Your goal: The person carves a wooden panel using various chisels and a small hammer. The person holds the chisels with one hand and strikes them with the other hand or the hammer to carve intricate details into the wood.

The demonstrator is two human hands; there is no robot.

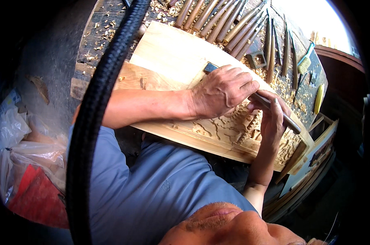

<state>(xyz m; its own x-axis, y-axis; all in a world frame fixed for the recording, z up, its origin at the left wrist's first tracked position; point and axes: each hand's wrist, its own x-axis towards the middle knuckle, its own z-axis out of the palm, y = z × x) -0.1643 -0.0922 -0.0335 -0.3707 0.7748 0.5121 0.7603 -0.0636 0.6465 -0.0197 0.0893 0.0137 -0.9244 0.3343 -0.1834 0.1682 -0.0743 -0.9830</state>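
A carving chisel [289, 121] with a brown handle slants across a carved wooden panel [201, 131]; its blade is hidden. My left hand [224, 90] is closed over the blade side of the chisel, knuckles up. Around the handle, from the right, curl the thumb and fingers of my right hand [273, 118]. A dark flat block [210, 67] shows just beyond my left knuckles, mostly covered by the hand; I cannot tell whether the blade touches it. Deep relief carving covers the panel's right part, below and beside my hands. A pale smooth board [168, 49] lies behind my left forearm.
Several carving chisels [211, 18] lie in a row along the far bench, among wood shavings [97, 51]. A green-handled brush [305, 61] and a yellow-handled tool [319, 99] lie far right. Plastic bags [13, 139] sit at left. A black braided cable [99, 90] crosses the view.
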